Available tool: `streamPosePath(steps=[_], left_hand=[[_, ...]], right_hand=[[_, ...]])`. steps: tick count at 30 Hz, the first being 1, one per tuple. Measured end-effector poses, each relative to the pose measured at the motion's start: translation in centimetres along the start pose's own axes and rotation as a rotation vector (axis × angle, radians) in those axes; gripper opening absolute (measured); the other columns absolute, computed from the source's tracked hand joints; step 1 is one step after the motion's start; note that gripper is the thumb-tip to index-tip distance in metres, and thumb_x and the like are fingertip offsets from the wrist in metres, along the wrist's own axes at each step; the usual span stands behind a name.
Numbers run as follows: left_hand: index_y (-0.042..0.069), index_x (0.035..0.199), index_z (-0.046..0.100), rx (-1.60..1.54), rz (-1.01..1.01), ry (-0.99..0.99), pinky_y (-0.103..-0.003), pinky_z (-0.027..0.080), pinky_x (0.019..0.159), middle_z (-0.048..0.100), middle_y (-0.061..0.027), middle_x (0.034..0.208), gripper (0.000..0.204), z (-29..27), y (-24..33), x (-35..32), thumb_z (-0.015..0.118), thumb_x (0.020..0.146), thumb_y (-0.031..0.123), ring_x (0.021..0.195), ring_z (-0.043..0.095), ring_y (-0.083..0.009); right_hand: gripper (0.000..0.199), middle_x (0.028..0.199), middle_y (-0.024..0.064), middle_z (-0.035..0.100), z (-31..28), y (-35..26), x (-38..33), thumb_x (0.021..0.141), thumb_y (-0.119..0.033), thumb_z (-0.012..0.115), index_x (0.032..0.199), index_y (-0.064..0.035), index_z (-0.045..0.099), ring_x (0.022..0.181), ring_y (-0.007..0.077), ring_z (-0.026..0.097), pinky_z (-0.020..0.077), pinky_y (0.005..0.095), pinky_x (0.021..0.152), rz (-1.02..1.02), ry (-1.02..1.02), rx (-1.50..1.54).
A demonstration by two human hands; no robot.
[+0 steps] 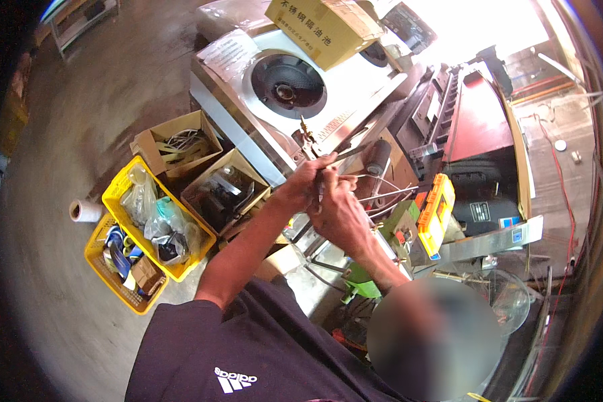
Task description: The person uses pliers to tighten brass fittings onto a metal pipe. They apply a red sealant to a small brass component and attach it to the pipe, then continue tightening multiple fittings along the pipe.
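Observation:
My left hand (306, 182) and my right hand (339, 211) are pressed together in front of my chest, fingers closed. Just past the left fingertips a metal fitting with a pointed brass tip (305, 134) sticks up, apparently gripped in the left hand. A dark, flat bar (352, 151) slants away to the right beside those fingers; I cannot tell whether it is held. The right hand is curled tight below the left, and its contents are hidden. Behind the fitting stands a stainless-steel stove (231, 94) with a round black burner (288, 87).
A cardboard box (321, 30) rests on the stove. To the left are open boxes (181, 137), yellow baskets (124, 181) of bagged parts and a white roll (86, 211). At right are an orange-yellow case (437, 214), a dark cabinet (489, 184) and a red cable (564, 194).

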State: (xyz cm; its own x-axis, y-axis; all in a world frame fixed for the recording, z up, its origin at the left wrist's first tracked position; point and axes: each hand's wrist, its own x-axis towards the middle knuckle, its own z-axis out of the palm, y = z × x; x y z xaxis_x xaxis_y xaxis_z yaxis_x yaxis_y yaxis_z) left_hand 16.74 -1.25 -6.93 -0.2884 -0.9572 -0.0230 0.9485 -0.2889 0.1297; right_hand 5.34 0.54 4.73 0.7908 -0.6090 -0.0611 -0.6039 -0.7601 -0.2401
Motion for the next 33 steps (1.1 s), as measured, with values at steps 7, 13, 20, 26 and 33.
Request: streamPosePath(steps=[7, 13, 20, 26, 33], left_hand=[[0.01, 0.128, 0.053, 0.246, 0.181, 0.001, -0.033, 0.061, 0.085, 0.067, -0.0062, 0.104, 0.044, -2.8, 3.6, -4.2, 0.03, 0.113, 0.044, 0.09, 0.069, -0.0155], [0.009, 0.134, 0.051, 0.793, 0.464, 0.121, -0.035, 0.055, 0.096, 0.065, -0.007, 0.114, 0.055, -4.4, 1.4, -4.0, 0.034, 0.109, 0.054, 0.104, 0.066, -0.0166], [0.002, 0.139, 0.046, 1.007, 0.417, 0.382, -0.037, 0.046, 0.105, 0.06, -0.0137, 0.123, 0.068, -5.6, -0.6, -1.9, 0.046, 0.102, 0.06, 0.114, 0.059, -0.0224], [-0.003, 0.142, 0.042, 1.113, 0.394, 0.578, -0.039, 0.038, 0.112, 0.056, -0.0194, 0.13, 0.083, -6.5, -3.0, 1.0, 0.056, 0.097, 0.065, 0.123, 0.054, -0.0274], [-0.005, 0.14, 0.048, 1.014, 0.149, 0.53, -0.037, 0.041, 0.109, 0.056, -0.0196, 0.133, 0.081, -6.7, -3.7, 4.3, 0.06, 0.098, 0.063, 0.124, 0.052, -0.0243]], right_hand=[[0.053, 0.089, 0.0158, 0.061, 0.6, 0.5, 2.4, 0.091, -0.013, 0.064, 0.142, -0.0131, 0.048, 0.075, 0.0279, 0.069, 0.0578, 0.0383, 0.061, -0.551, -0.164, -0.621], [0.027, 0.101, 0.0045, 0.058, 1.8, 2.0, 8.3, 0.079, -0.02, 0.072, 0.105, -0.018, 0.065, 0.097, 0.022, 0.062, 0.047, 0.0372, 0.095, -1.291, 0.126, -0.262], [0.031, 0.092, 0.0086, 0.053, 4.5, 2.0, 11.7, 0.079, -0.023, 0.071, 0.102, -0.0089, 0.055, 0.089, 0.0288, 0.058, 0.0483, 0.0431, 0.076, -1.111, -0.146, 0.231], [0.031, 0.085, 0.0124, 0.055, 4.7, -1.7, 14.4, 0.079, -0.024, 0.069, 0.1, -0.0073, 0.052, 0.08, 0.0342, 0.061, 0.0495, 0.0455, 0.066, -0.877, -0.125, 0.255], [0.024, 0.073, 0.0174, 0.063, 5.9, -5.7, 22.2, 0.089, -0.021, 0.069, 0.091, -0.0017, 0.055, 0.063, 0.0393, 0.064, 0.0497, 0.0506, 0.058, -0.402, 0.113, 0.262]])
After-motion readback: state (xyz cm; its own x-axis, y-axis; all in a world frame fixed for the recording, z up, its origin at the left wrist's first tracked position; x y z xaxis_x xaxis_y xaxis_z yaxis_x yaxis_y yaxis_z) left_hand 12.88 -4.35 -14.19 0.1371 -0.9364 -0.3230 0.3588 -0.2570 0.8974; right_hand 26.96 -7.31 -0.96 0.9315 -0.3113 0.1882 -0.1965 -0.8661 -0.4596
